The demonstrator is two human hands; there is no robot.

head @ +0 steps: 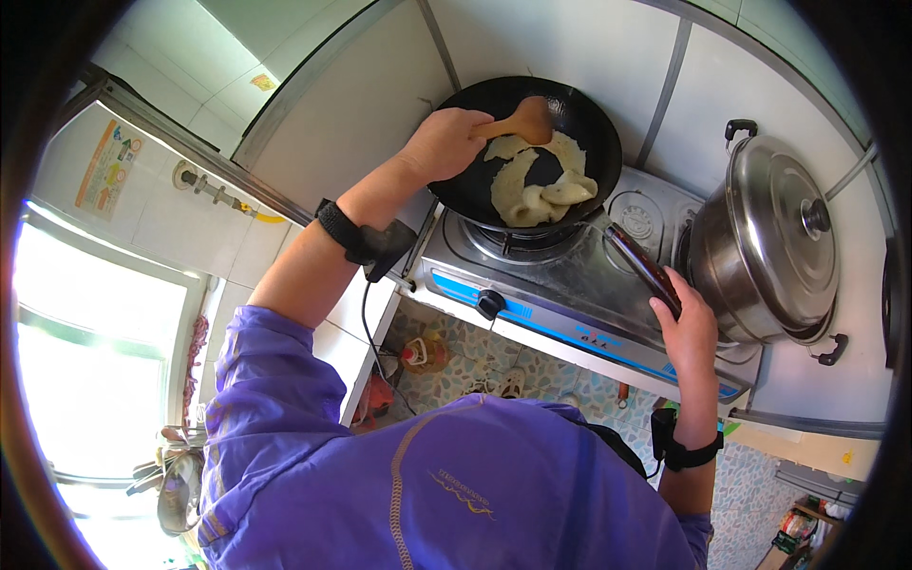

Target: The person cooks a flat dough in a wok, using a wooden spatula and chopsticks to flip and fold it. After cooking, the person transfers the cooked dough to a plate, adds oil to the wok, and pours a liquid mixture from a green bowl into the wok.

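Observation:
A black wok [463, 178] sits over the left burner of a two-burner gas stove [556, 278]. Inside it lies a pale, torn pancake [509, 189], part of it folded over in a lump at the near right. My left hand [449, 142] grips a wooden spatula [527, 122] over the far left of the wok; its blade is above the pan, and whether it touches the surface I cannot tell. The wok's dark handle [641, 260] points toward the near right, and my right hand [687, 320] is closed around its end.
A lidded steel pot [776, 228] stands on the right burner, close to my right hand. Pale panels [556, 43] enclose the stove's back and sides. A control knob [490, 304] is on its front. A cable [367, 320] hangs from my left wrist strap. An oil jug [425, 354] stands on the floor below.

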